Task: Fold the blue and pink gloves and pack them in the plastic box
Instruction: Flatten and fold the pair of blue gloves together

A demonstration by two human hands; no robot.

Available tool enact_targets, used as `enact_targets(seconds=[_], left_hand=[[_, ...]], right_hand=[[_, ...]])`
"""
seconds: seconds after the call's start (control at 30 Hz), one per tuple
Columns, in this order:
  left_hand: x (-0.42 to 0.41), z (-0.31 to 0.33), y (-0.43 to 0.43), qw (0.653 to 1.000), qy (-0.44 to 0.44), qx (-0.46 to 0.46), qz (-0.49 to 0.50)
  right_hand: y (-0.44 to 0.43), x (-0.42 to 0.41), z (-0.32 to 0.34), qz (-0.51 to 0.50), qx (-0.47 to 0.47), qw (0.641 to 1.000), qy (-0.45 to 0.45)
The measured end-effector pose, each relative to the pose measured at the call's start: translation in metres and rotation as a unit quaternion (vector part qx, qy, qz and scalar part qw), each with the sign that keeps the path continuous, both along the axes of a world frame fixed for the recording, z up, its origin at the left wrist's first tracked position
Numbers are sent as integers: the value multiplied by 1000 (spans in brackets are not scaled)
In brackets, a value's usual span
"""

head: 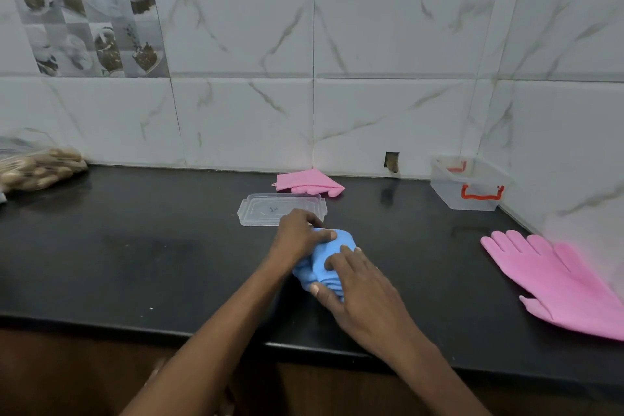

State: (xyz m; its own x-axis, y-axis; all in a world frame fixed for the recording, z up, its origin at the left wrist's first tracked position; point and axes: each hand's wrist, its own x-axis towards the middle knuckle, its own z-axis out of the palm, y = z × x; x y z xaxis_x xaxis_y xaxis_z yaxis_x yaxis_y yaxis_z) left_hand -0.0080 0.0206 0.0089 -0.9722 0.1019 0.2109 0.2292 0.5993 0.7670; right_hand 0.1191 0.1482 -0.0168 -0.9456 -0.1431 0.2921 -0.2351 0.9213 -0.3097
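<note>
Both hands press the bunched blue glove [324, 260] on the black counter [135, 257]: left hand [297, 233] clutching its far end, right hand [358, 280] gripping it (fingers spread), well apart from the plastic box [469, 186].

A: The light is soft and rather dim, with a cool grey cast on the white marble-patterned wall tiles [388, 44] beyond the hands.

B: The glossy black stone countertop [152, 263] shows faint sheen left of the hands, and a dark shadow sits under the right hand [364, 284].

A: Straight lines bow toward the frame edges. The clear bag of brown pods [37, 169], far left of the hands, looks smeared and soft.
</note>
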Motion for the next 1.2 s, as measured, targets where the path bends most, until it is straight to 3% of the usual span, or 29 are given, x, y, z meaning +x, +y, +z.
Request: enact_targets(seconds=[0.07,0.17,0.27,0.33,0.43,0.57,0.67,0.83,0.97,1.03,1.1,1.13,1.2], left_hand=[[8,-12,5,994,55,-90,17],[16,-34,10,980,47,-192,-9],[18,-36,8,983,38,-177,-27],[20,-34,6,991,41,-126,-17],[22,-34,1,998,32,-42,-15],[14,-26,-14,999,-10,48,16],[9,-17,-34,994,-43,96,7],[-10,15,-75,994,-19,109,-22],[-22,43,-98,995,6,72,-75],[-26,42,-102,994,13,63,-83],[-27,29,-103,997,9,5,-80],[-28,18,-103,996,8,-31,-78],[-27,-2,-101,995,22,-70,-74]], right_hand=[[9,2,2,34,-21,999,-21],[22,2,10,92,-165,980,-68],[35,-12,22,-55,-277,959,-22],[41,-27,26,-146,-307,938,-65],[34,-47,31,-140,-435,874,-168],[13,-62,36,-75,-588,771,-234],[-9,-74,30,-73,-659,716,-217],[-57,-93,11,-65,-761,615,-196],[-86,-104,17,-21,-802,574,-163],[-92,-107,16,-21,-795,584,-163],[-95,-107,15,-48,-741,648,-168],[-95,-108,15,-69,-675,717,-160],[-92,-109,16,-120,-435,885,-116]])
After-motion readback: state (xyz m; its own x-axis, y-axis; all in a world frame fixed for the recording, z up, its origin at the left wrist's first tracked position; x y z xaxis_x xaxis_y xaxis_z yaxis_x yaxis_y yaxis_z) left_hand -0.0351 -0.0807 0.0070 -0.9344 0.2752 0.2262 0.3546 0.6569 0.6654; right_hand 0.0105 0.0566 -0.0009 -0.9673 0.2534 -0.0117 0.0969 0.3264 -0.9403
